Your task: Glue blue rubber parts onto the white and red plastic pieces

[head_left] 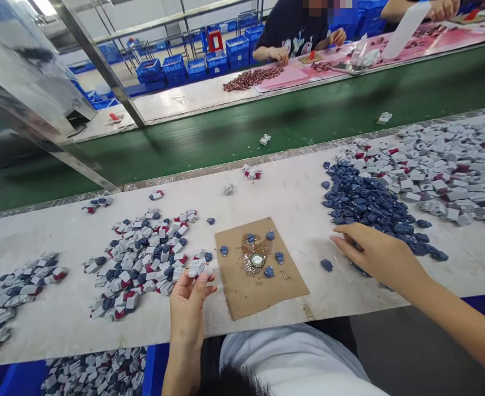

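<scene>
My left hand [189, 301] is raised just left of the brown cardboard sheet [267, 289], its fingertips pinched on a small grey piece [196, 268]. My right hand [372, 252] lies on the table at the near edge of the pile of dark blue pieces [370, 203], fingers together and curled down among them; what they hold, if anything, is hidden. One loose blue piece [326, 265] lies just left of that hand. On the cardboard sit several blue pieces around a small round metal part [258, 260] in a patch of glitter.
A heap of assembled grey, blue and red pieces [143, 258] lies left of the cardboard, another [11, 291] at far left. Grey pieces [444, 170] pile up at right. A blue bin [94, 374] sits below. Beyond the green belt [267, 121], other people work.
</scene>
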Demonstrator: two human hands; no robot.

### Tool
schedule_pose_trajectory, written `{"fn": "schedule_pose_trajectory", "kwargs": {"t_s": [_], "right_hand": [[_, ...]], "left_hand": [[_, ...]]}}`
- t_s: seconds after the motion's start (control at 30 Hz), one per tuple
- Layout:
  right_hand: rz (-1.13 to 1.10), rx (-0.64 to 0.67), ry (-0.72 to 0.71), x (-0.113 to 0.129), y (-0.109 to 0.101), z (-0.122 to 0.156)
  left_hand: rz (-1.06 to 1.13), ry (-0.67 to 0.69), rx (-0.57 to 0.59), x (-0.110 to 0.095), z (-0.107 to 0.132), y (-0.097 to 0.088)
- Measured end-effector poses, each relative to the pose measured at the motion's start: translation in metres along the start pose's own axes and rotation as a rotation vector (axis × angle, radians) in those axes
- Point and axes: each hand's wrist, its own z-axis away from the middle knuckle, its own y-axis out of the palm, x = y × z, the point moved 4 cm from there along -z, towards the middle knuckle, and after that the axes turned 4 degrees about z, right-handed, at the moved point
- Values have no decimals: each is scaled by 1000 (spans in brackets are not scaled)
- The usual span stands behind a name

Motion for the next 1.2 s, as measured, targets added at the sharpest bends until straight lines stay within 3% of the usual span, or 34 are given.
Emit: {"fn": "schedule_pose_trajectory", "kwargs": {"t_s": [0.13,0.23,0.33,0.47,0.6,0.73,0.83,1.0,1.2], "right_hand": [[39,-90,46,16,4,38],[-6,-39,37,28,17,51],[-96,49,34,31,24,42],[-243,147,-26,35,16,17],[-365,203,-74,62,8,-7],[-399,104,-274,104,15,-26],[-398,34,-402,121,29,-32],[-391,20,-470,125,43,-33],[-366,39,-505,129,46,-32]], "left_hand": [[-19,-14,1,3,-4,-3],[-29,-26,51,8,-3,5],[-28,-43,105,10,-1,14],[-11,-49,125,9,0,16],[15,-52,114,11,2,14],[45,-114,172,16,10,17],[79,-166,245,21,17,20],[147,-219,286,25,20,19],[100,-212,311,23,17,18]]}}
